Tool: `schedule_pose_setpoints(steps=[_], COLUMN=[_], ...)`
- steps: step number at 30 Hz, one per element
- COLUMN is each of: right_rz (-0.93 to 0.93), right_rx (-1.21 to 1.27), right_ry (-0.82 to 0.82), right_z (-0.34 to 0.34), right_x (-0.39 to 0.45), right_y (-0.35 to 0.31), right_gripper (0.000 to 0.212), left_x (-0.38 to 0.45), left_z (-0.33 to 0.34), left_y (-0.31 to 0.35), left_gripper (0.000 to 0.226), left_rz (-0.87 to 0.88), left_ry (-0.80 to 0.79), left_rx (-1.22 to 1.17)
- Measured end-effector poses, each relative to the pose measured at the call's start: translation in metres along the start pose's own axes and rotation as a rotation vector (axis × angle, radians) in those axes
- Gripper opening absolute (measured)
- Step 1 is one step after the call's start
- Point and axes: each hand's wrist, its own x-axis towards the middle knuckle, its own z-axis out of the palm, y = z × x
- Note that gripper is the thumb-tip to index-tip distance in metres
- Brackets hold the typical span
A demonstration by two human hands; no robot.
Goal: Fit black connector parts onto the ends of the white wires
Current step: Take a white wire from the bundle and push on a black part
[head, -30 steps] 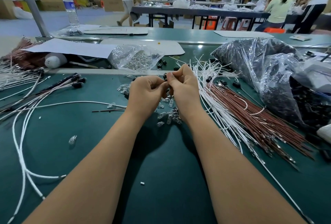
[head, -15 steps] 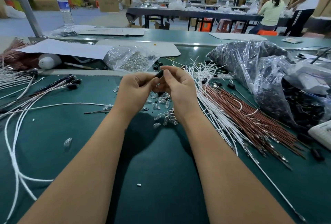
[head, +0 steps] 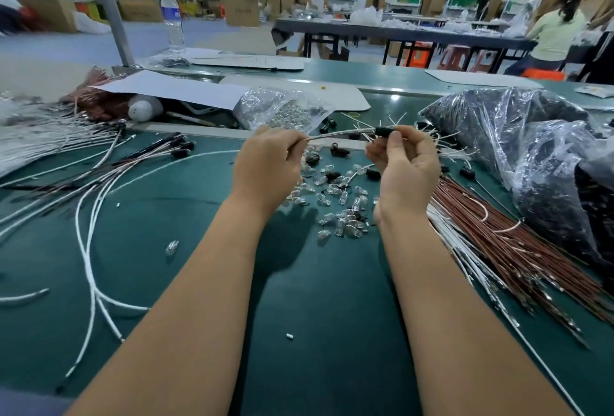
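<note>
My left hand point(head: 267, 166) pinches a white wire point(head: 342, 133) that stretches rightward above the green table. My right hand point(head: 403, 163) pinches a small black connector part point(head: 385, 131) sitting at the wire's right end. Both hands are raised a little over a scatter of clear bulbs point(head: 342, 206) and loose black connector parts point(head: 339, 150). A bundle of white wires point(head: 445, 223) lies to the right, beside red-brown wires point(head: 505, 243). Wires with black parts fitted point(head: 159, 153) lie at the left.
A clear bag of bulbs point(head: 282, 110) sits behind my hands. Large plastic bags of black parts point(head: 531, 149) fill the right side. Long white cables point(head: 89, 233) curve over the left table. A water bottle point(head: 172, 20) and a metal post point(head: 109, 7) stand at the back left. People work at far tables.
My hands, close together before, have drawn apart. The white wire now stretches between them, with the black part at its right end in my right hand.
</note>
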Motion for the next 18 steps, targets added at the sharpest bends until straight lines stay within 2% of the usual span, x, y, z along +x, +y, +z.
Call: schedule_pose_setpoints(steps=[2, 5, 10, 12, 14, 17, 18], right_rz=[-0.002, 0.012, 0.062, 0.095, 0.063, -0.236, -0.317], right_rx=[-0.092, -0.236, -0.310, -0.345, -0.491, -0.971, -1.057], right_ry=[-0.098, -0.235, -0.308, -0.340, -0.417, -0.654, -0.726], right_z=[0.003, 0.004, 0.007, 0.007, 0.007, 0.011, 0.014], right_x=[-0.004, -0.010, -0.014, -0.015, -0.019, -0.027, -0.032], right_y=[0.003, 0.007, 0.006, 0.007, 0.010, 0.015, 0.014], right_gripper=[0.014, 0.010, 0.010, 0.011, 0.011, 0.012, 0.013], left_x=[0.004, 0.012, 0.027, 0.028, 0.021, 0.001, -0.006], left_z=[-0.009, -0.024, -0.068, -0.086, -0.097, -0.104, -0.105], left_y=[-0.004, -0.016, -0.049, -0.072, -0.093, -0.116, -0.121], left_gripper=[0.018, 0.023, 0.023, 0.024, 0.026, 0.030, 0.035], left_rz=[-0.033, -0.183, -0.326, -0.394, -0.457, -0.554, -0.580], left_ry=[0.099, 0.186, 0.276, 0.247, 0.160, -0.047, -0.109], left_rx=[0.079, 0.133, 0.297, 0.345, 0.415, 0.611, 0.682])
